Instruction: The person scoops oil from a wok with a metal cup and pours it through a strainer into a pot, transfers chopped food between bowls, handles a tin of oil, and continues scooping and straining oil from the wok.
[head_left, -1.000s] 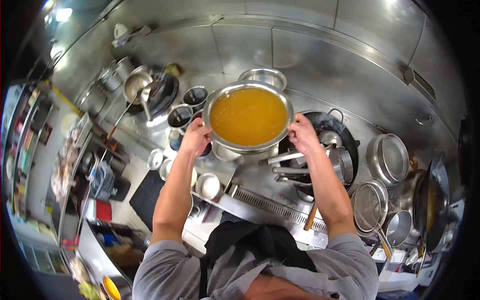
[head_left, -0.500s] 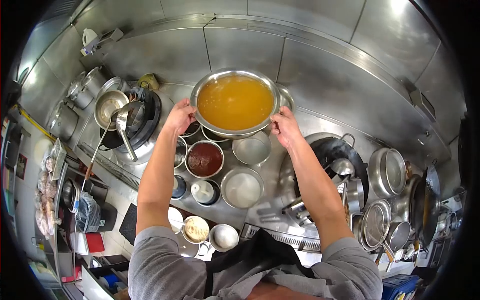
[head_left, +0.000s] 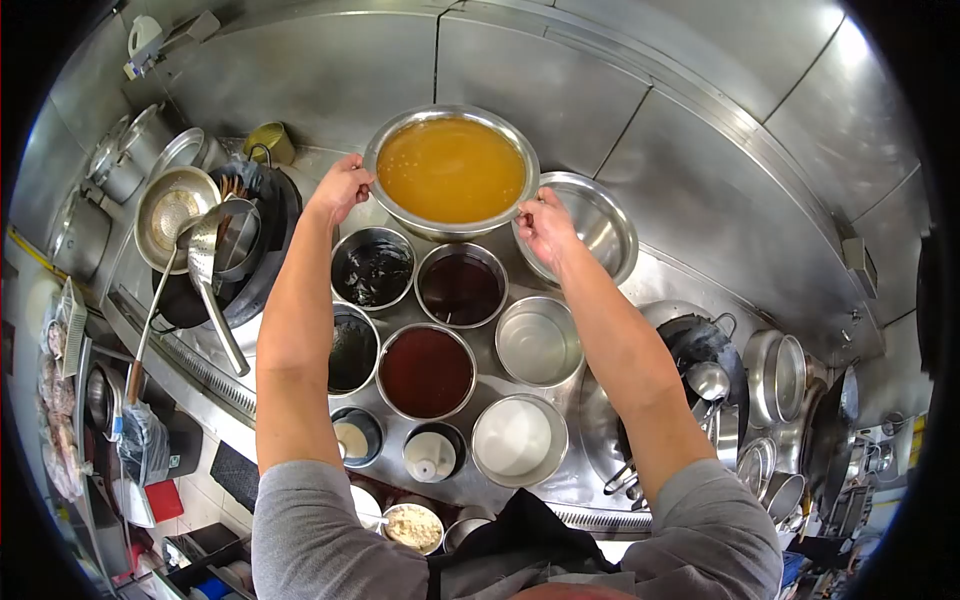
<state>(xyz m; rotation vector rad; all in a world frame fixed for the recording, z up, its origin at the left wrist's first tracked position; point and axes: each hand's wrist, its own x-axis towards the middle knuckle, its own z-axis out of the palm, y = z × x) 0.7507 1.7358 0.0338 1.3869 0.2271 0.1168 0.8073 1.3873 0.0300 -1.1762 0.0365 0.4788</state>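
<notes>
A wide steel bowl (head_left: 392,207) full of orange-yellow liquid is held level at the back of the counter, near the wall. My left hand (head_left: 342,188) grips its left rim, fingers closed on the edge. On the right rim, my right hand (head_left: 547,228) pinches the edge in the same way. Just behind my right hand stands an empty steel bowl (head_left: 610,240), partly covered by the full one. In front of the held bowl are a pot of dark red liquid (head_left: 462,288) and a pot of black sauce (head_left: 372,268).
Nearer me stand a pot of red sauce (head_left: 427,371), a pot of clear liquid (head_left: 539,341) and a pot of white contents (head_left: 515,438). A wok with strainers (head_left: 215,240) is at left. Another wok (head_left: 705,345) with ladles sits right, beside stacked steel pots (head_left: 775,375).
The view has shifted, and the bowl of orange liquid appears slightly farther left and back. More of the empty bowl and the sauce pots now shows. Both hands keep their hold.
</notes>
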